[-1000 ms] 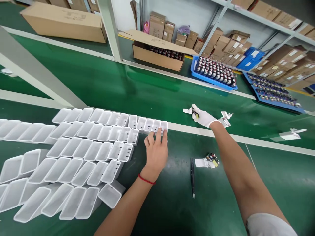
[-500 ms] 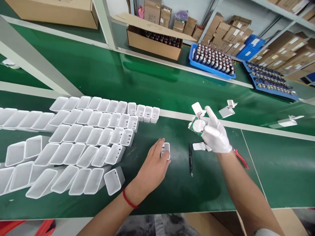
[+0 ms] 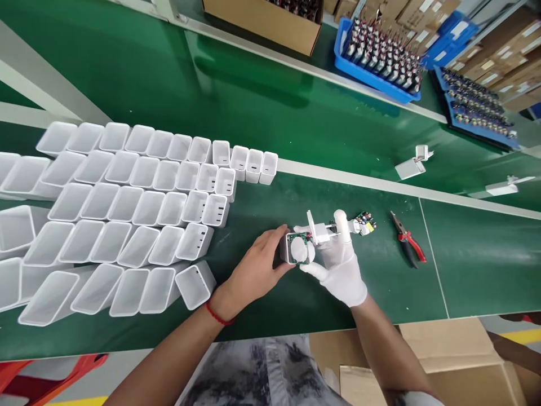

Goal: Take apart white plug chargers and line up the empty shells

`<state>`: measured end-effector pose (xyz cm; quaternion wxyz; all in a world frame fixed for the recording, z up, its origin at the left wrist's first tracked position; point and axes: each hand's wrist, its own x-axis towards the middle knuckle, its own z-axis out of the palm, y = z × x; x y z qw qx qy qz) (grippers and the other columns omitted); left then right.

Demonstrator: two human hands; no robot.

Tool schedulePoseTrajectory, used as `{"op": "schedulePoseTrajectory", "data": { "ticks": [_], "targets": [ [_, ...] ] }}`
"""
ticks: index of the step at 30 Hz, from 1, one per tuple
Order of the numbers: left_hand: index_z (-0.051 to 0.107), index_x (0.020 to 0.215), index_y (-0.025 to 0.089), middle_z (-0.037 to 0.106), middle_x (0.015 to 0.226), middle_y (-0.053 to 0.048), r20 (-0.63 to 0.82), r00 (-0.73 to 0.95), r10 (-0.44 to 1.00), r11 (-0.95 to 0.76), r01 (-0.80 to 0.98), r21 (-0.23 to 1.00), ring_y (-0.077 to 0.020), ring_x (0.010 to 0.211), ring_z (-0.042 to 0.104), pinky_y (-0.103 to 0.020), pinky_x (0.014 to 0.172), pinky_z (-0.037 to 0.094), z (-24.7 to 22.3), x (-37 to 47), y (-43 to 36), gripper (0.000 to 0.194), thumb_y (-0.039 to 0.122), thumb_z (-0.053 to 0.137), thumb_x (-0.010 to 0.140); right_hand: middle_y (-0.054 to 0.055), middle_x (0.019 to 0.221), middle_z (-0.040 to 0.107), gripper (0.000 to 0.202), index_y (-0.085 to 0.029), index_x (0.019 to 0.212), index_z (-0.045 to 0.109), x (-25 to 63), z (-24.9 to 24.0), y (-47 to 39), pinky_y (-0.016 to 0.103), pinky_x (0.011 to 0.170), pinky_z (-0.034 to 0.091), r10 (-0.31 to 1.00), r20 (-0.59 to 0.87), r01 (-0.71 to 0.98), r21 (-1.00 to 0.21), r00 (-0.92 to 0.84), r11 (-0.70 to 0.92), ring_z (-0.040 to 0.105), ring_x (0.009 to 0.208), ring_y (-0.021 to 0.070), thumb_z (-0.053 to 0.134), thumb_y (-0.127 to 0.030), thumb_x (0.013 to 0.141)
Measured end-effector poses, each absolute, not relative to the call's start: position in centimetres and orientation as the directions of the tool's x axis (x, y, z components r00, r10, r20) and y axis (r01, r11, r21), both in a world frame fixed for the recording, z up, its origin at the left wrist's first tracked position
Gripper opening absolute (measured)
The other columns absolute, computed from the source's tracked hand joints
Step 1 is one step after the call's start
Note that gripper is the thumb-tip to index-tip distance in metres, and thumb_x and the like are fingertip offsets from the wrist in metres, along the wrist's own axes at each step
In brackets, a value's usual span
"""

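Observation:
My bare left hand (image 3: 256, 265) is wrapped around a small white plastic housing (image 3: 285, 248), its open end turned toward my right hand. The gloved right hand (image 3: 340, 268) holds a green circuit board (image 3: 305, 239) with round white parts on it at the mouth of that housing. How deep the board sits inside I cannot tell. A white plate (image 3: 311, 225) with a red wire stands up beside the board. Just beyond my gloved fingers is a cluster of small coloured components (image 3: 366, 221); whether it hangs from the held assembly is unclear.
Rows of open white housings (image 3: 139, 208) fill the left of the green bench. Red-handled pliers (image 3: 408, 239) lie to the right. Farther back are two white assemblies (image 3: 412, 167), a blue tray (image 3: 376, 67) of parts, another blue tray (image 3: 479, 110) and a cardboard box (image 3: 266, 25).
My right hand has moved left, bringing the circuit board to the housing in my left hand. The housing has turned toward it. The camera view has tilted down, and the black tweezers no longer show.

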<state>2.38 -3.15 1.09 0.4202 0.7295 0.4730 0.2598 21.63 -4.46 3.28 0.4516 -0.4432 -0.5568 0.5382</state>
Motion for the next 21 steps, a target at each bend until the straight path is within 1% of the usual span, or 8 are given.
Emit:
{"op": "schedulePoseTrajectory", "data": {
  "ticks": [4, 7, 9, 12, 15, 18, 21],
  "targets": [
    [0.036, 0.140, 0.021, 0.054, 0.139, -0.012, 0.002, 0.425, 0.905, -0.212, 0.447, 0.869, -0.0251, 0.131, 0.050, -0.043, 0.112, 0.043, 1.0, 2.2, -3.1, 0.067, 0.020, 0.071, 0.083, 0.002, 0.131, 0.063, 0.103, -0.049, 0.151, 0.006, 21.8, 3.2, -4.6, 0.052, 0.111, 0.040, 0.981, 0.046, 0.078, -0.995, -0.186, 0.061, 0.061, 0.121, 0.0209, 0.077, -0.027, 0.081],
    [0.036, 0.140, 0.022, 0.054, 0.139, -0.011, 0.007, 0.427, 0.904, -0.214, 0.439, 0.873, -0.0244, 0.132, 0.049, -0.043, 0.112, 0.042, 0.9, 2.2, -3.1, 0.065, 0.019, 0.069, 0.084, 0.004, 0.132, 0.061, 0.105, -0.047, 0.152, 0.004, 22.0, 2.9, -4.8, 0.054, 0.110, 0.041, 0.982, 0.050, 0.153, -0.985, -0.181, 0.079, 0.060, 0.122, 0.0233, 0.077, -0.026, 0.080],
    [0.036, 0.141, 0.024, 0.053, 0.139, -0.010, 0.010, 0.425, 0.905, -0.215, 0.437, 0.873, -0.0244, 0.132, 0.049, -0.043, 0.112, 0.043, 0.8, 2.2, -3.1, 0.065, 0.018, 0.067, 0.084, 0.005, 0.132, 0.061, 0.100, -0.046, 0.153, 0.007, 22.0, 2.7, -4.8, 0.053, 0.110, 0.041, 0.980, 0.063, 0.186, -0.978, -0.191, 0.099, 0.059, 0.122, 0.0231, 0.075, -0.025, 0.082],
    [0.036, 0.142, 0.024, 0.053, 0.140, -0.010, 0.007, 0.426, 0.904, -0.215, 0.441, 0.871, -0.0244, 0.132, 0.049, -0.042, 0.112, 0.043, 0.6, 2.2, -3.1, 0.066, 0.016, 0.066, 0.084, 0.004, 0.130, 0.063, 0.097, -0.047, 0.151, 0.013, 22.0, 2.6, -4.8, 0.049, 0.110, 0.042, 0.975, 0.084, 0.189, -0.974, -0.206, 0.124, 0.061, 0.120, 0.0214, 0.076, -0.023, 0.081],
    [0.035, 0.142, 0.024, 0.053, 0.140, -0.009, -0.004, 0.431, 0.902, -0.208, 0.444, 0.871, -0.0238, 0.133, 0.048, -0.041, 0.112, 0.043, 0.6, 2.2, -3.1, 0.066, 0.017, 0.067, 0.084, 0.004, 0.132, 0.062, 0.096, -0.046, 0.151, 0.016, 22.2, 2.6, -4.9, 0.049, 0.110, 0.042, 0.975, 0.065, 0.186, -0.977, -0.210, 0.105, 0.060, 0.122, 0.0217, 0.076, -0.023, 0.081],
    [0.035, 0.142, 0.024, 0.053, 0.140, -0.008, -0.017, 0.437, 0.899, -0.203, 0.452, 0.868, -0.0228, 0.133, 0.048, -0.039, 0.112, 0.043, 0.7, 2.1, -3.1, 0.068, 0.018, 0.068, 0.084, 0.004, 0.131, 0.062, 0.096, -0.044, 0.152, 0.012, 22.4, 2.4, -4.9, 0.051, 0.108, 0.044, 0.974, 0.055, 0.206, -0.973, -0.220, 0.101, 0.061, 0.121, 0.0225, 0.074, -0.024, 0.083],
    [0.034, 0.142, 0.024, 0.054, 0.139, -0.008, -0.030, 0.438, 0.899, -0.195, 0.461, 0.866, -0.0221, 0.133, 0.047, -0.038, 0.112, 0.043, 0.8, 2.1, -3.1, 0.067, 0.015, 0.066, 0.084, 0.005, 0.120, 0.067, 0.100, -0.039, 0.154, 0.009, 22.4, 2.1, -5.0, 0.050, 0.104, 0.048, 0.973, 0.068, 0.287, -0.949, -0.222, 0.132, 0.066, 0.111, 0.0231, 0.076, -0.025, 0.081]
  ]
}}
